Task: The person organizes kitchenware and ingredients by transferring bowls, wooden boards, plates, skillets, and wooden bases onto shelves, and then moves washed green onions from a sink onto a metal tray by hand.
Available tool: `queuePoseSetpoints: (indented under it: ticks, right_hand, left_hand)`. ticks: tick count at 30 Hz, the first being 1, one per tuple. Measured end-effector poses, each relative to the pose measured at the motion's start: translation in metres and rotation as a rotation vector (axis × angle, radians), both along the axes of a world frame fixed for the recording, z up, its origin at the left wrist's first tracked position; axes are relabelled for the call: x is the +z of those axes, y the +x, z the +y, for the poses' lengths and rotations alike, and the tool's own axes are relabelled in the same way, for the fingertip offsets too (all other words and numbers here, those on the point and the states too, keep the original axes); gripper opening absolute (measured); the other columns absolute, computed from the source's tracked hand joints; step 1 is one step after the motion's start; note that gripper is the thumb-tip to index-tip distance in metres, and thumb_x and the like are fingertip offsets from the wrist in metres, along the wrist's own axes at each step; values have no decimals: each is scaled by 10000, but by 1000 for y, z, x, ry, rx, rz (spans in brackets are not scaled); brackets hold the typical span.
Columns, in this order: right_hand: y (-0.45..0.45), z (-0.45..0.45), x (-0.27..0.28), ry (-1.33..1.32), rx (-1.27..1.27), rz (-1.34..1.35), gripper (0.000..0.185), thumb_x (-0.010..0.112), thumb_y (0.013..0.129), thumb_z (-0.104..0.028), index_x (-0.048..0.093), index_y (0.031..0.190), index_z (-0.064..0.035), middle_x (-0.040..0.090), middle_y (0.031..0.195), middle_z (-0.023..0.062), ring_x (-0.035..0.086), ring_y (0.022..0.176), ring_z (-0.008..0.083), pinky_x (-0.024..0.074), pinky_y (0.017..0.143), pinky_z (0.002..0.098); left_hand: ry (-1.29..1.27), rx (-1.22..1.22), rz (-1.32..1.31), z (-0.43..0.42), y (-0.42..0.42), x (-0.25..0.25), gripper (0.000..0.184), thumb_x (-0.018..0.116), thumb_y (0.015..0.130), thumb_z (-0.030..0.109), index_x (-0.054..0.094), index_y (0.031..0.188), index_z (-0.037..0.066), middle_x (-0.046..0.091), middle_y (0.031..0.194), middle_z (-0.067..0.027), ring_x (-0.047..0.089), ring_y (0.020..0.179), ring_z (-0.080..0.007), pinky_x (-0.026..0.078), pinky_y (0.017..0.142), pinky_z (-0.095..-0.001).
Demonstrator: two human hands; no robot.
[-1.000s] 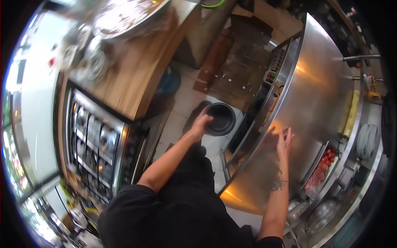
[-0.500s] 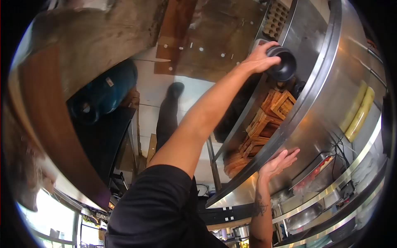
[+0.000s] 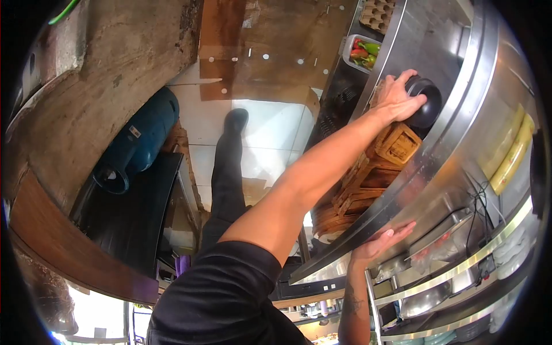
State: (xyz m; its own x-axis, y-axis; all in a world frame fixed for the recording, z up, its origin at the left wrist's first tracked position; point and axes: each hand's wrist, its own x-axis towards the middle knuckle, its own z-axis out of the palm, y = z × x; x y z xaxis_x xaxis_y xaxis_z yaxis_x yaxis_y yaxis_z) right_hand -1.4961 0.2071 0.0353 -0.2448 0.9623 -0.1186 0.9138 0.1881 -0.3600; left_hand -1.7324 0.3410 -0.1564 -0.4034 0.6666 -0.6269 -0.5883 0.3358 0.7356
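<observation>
My left hand (image 3: 401, 99) reaches to the right, gripping a black bowl (image 3: 428, 112) by its rim, with the thumb on one side and fingers on the other. The bowl is over a stainless steel surface, beside stacked brown wooden boxes or stands (image 3: 398, 144). Whether more than one bowl is in the grip, I cannot tell. Lower down, my right hand (image 3: 374, 246) has its fingers stretched out beside the steel counter edge (image 3: 368, 218), and nothing shows in it.
A white container (image 3: 347, 53) of red and green peppers and an egg tray (image 3: 376, 14) sit at the top. A blue gas cylinder (image 3: 141, 141) lies at left. A yellow roll (image 3: 513, 155), black cables (image 3: 478, 210) and metal trays (image 3: 422, 302) are at right.
My left hand has moved right with the black bowl, whose hollow inside faced me before. The pepper container has come into sight. My right hand remains beside the counter edge.
</observation>
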Motion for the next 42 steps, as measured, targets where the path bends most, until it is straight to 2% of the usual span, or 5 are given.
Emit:
queuePoseSetpoints:
  ticks: [12, 25, 32, 38, 42]
  right_hand:
    - [8, 4, 0, -116, -14, -2, 775, 315, 1054, -517, 56, 1634, -73, 8, 1705, 121, 84, 1559, 276, 115, 1257, 442]
    - [2, 2, -2, -39, -33, 54, 812, 339, 1043, -518, 109, 1614, 11, 86, 1691, 204, 114, 1563, 319, 93, 1253, 442]
    - [8, 1, 4, 57, -12, -15, 804, 412, 1005, -464, 191, 1604, 23, 56, 1672, 299, 66, 1560, 415, 35, 1244, 513]
    - [9, -3, 15, 93, -130, -286, 805, 450, 988, -609, 232, 1632, -178, 99, 1653, 328, 71, 1533, 507, 50, 1216, 620]
    - [32, -4, 56, -95, -80, -69, 765, 548, 971, -587, 362, 1584, -168, 160, 1648, 310, 86, 1541, 479, 97, 1228, 586]
  left_hand:
    - [1, -39, 161, 87, -32, -25, 781, 702, 780, 521, 533, 1457, 171, 431, 1437, -271, 424, 1381, -420, 408, 1135, -458]
    - [16, 39, 509, 41, -20, -30, 815, 658, 866, 537, 466, 1456, 7, 504, 1399, -251, 461, 1344, -413, 400, 1137, -468]
    - [-173, 112, 589, -21, 50, -80, 331, 660, 848, 81, 635, 1153, -44, 677, 1049, -279, 652, 999, -479, 540, 906, -521]
    - [-18, 209, 557, -76, 48, -34, 426, 740, 896, 210, 651, 1251, -7, 746, 1102, -181, 736, 980, -286, 560, 916, -380]
    - [-219, -190, 813, -207, 89, -62, 475, 688, 909, 369, 657, 1248, 38, 727, 1109, -188, 695, 1033, -353, 539, 899, -434]
